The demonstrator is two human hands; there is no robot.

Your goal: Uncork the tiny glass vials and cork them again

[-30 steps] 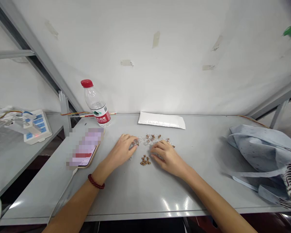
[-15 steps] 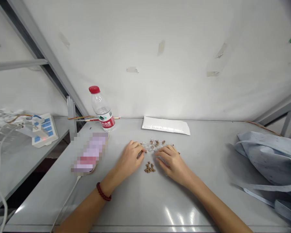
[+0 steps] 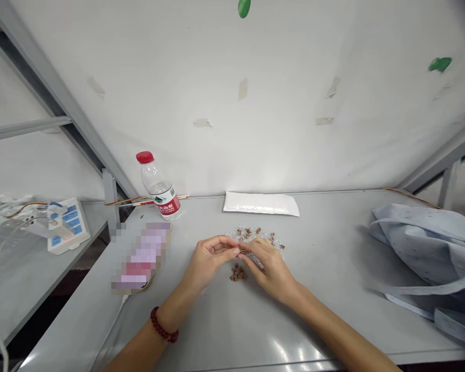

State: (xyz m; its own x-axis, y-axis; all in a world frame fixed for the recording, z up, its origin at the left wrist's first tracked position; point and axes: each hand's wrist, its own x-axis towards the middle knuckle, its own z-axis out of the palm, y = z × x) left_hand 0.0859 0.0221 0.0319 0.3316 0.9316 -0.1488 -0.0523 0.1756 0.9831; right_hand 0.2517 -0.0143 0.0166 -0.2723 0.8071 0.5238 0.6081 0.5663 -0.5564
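My left hand [image 3: 211, 261] and my right hand [image 3: 270, 266] meet fingertip to fingertip over the grey table [image 3: 232, 325]. Both pinch at one spot, where a thin, brownish bit shows between the fingers, too small to name. Just below the fingertips lies a small pile of brown nugget-like pieces [image 3: 237, 274]. Behind my hands is a loose spread of clear plastic bits with brown pieces among them [image 3: 248, 232], partly hidden by my right hand. A dark red bead bracelet [image 3: 163, 326] circles my left wrist.
A white flat packet [image 3: 260, 204] lies near the wall. On the left stand a red-capped water bottle [image 3: 159, 192] and a blurred-out phone [image 3: 141, 258] with a cable. A power strip [image 3: 70, 227] is farther left. A light blue cloth bag [image 3: 422, 243] fills the right side.
My hands were apart on either side of the brown pile; now they have come together above it, fingertips meeting on a small bit. The camera view has tilted up slightly.
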